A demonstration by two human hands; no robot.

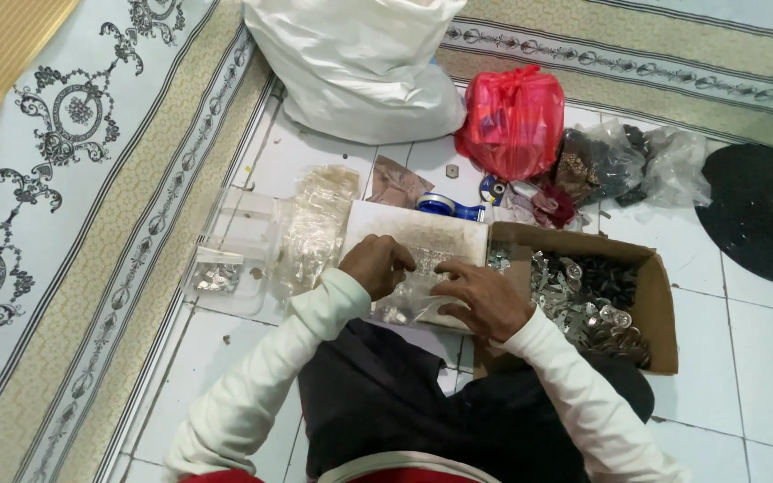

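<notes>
My left hand (376, 263) is closed on the upper edge of a small clear plastic bag (413, 297) that lies on a pale flat board (413, 231) in front of me. The bag has small shiny metal pieces in its lower corner. My right hand (487, 295) rests on the bag's right side with fingers spread, pressing it down. Both arms wear cream long sleeves.
A cardboard box (659, 304) of silver and dark metal parts sits at my right. Stacks of clear bags (315, 224) and a clear tray (225, 259) lie at left. Behind are a white sack (360, 72), a red bag (512, 121), a blue tape dispenser (449, 207), and a black round object (758, 210).
</notes>
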